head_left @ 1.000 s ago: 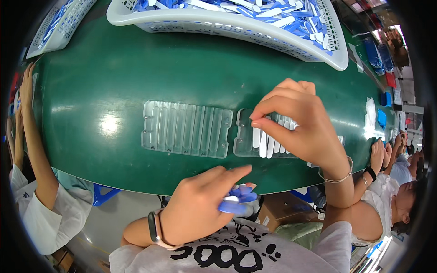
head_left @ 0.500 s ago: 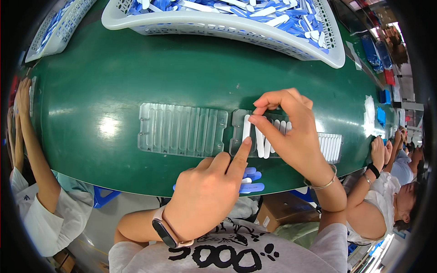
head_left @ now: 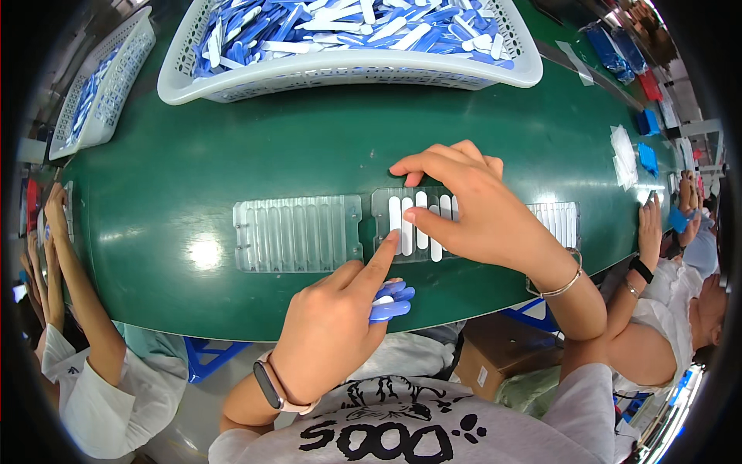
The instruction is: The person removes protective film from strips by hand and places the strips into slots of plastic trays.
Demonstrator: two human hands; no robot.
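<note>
A clear grooved plastic tray [head_left: 378, 232] lies before me, with several white round-ended sticks, like small nail files, side by side in it. Touching the lower end of its leftmost nail file [head_left: 395, 213] is the index finger of my left hand [head_left: 332, 313]. The other fingers of that hand are curled round a bunch of blue and white nail files [head_left: 390, 309]. My right hand [head_left: 487, 209] is over the tray's right part, thumb and fingers apart. Its thumb tip lies by the second and third files, and the hand hides some of the tray.
Left of it lies a clear tray [head_left: 297, 267] with bare grooves; another tray with white files [head_left: 560, 220] is at right. A white basket [head_left: 348, 66] heaped with blue and white files stands behind, a second basket [head_left: 116, 100] far left. Co-workers' arms [head_left: 89, 294] reach in from both sides.
My right thumb and index finger have parted from the pinch near the leftmost file. A slanted file now lies straight close beside that one. The whole view has shifted slightly.
</note>
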